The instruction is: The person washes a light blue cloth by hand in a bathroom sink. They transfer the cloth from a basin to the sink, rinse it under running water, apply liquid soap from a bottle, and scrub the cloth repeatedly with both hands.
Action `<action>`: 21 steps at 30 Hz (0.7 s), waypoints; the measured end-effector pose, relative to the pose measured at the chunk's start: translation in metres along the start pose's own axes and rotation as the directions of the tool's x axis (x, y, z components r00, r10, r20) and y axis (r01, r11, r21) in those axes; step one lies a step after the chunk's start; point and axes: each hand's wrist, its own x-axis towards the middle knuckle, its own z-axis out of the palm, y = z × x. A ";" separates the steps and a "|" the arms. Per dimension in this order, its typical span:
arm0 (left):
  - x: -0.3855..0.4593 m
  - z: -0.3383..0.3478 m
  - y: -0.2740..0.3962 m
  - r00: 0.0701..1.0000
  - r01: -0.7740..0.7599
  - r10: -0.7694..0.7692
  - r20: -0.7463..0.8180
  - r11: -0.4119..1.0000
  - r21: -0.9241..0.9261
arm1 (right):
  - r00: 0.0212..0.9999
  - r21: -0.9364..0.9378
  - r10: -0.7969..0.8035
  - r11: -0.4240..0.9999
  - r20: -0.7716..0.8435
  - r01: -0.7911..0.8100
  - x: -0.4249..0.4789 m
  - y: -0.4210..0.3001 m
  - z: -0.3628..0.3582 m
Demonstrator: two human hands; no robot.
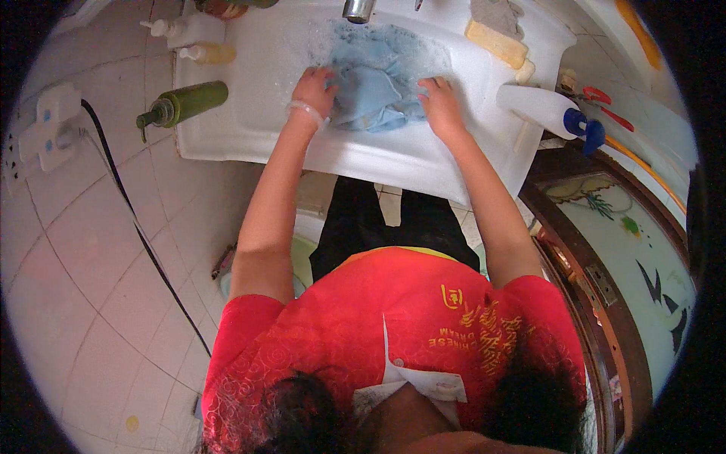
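A light blue cloth, wet and bunched up, lies in soapy water in the white washbasin. At its left edge is my left hand, with a pale bracelet on the wrist; thumb and fingers are apart, and I cannot tell whether the tips touch the fabric. My right hand is over the basin at the cloth's right side. Its fingers are spread and nothing shows between them. Foam floats around the cloth, below the metal faucet.
Along the basin's left rim are a green pump bottle, a small yellowish pump bottle and a white pump bottle. On the right lie a white bottle with blue pump, a yellow sponge and a grey cloth. A black cable hangs left.
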 end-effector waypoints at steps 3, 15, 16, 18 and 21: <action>0.024 0.014 0.005 0.994 0.017 -0.020 0.110 0.999 0.027 | 0.978 -0.157 -0.058 0.983 0.202 0.090 0.007 0.000 0.016; -0.014 -0.106 0.020 0.981 0.128 -0.190 0.049 0.431 -0.893 | 0.993 0.538 0.027 0.842 -0.114 0.038 -0.005 -0.050 -0.071; -0.021 -0.115 0.022 0.992 0.064 -0.127 0.014 0.394 -0.917 | 0.982 0.476 -0.030 0.872 -0.189 0.118 -0.012 -0.059 -0.077; -0.034 -0.132 0.017 0.992 0.122 -0.095 0.084 0.540 -0.833 | 0.955 0.350 -0.169 0.903 -0.242 0.248 -0.031 -0.073 -0.080; -0.052 -0.130 -0.002 0.990 0.107 -0.030 0.139 0.803 -0.586 | 0.883 0.233 -0.459 0.852 -0.096 0.468 -0.060 -0.071 -0.064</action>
